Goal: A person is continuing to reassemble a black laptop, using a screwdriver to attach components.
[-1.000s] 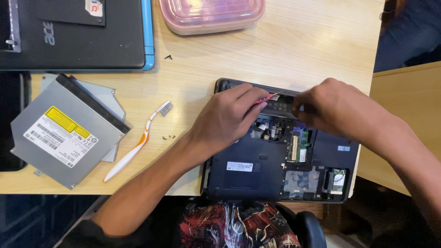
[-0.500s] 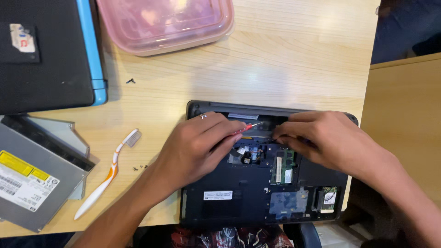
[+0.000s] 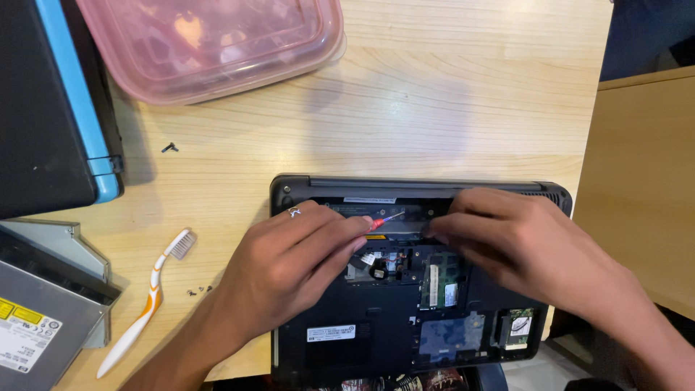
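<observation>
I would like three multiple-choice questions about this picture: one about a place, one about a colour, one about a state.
1. Where does the toothbrush lie?
A. left of the laptop
B. on the laptop
C. inside the pink container

2. What colour is the screwdriver handle in the left hand?
A. green
B. red
C. white

3. In what state is the laptop's underside?
A. fully covered
B. opened, parts exposed
C. wrapped in plastic

Answers: 1 A, it rests on the table beside the laptop. 2 B, red shows at the fingertips. 3 B, a memory module and wires show.

Red-handled screwdriver angled over opened black laptop.
</observation>
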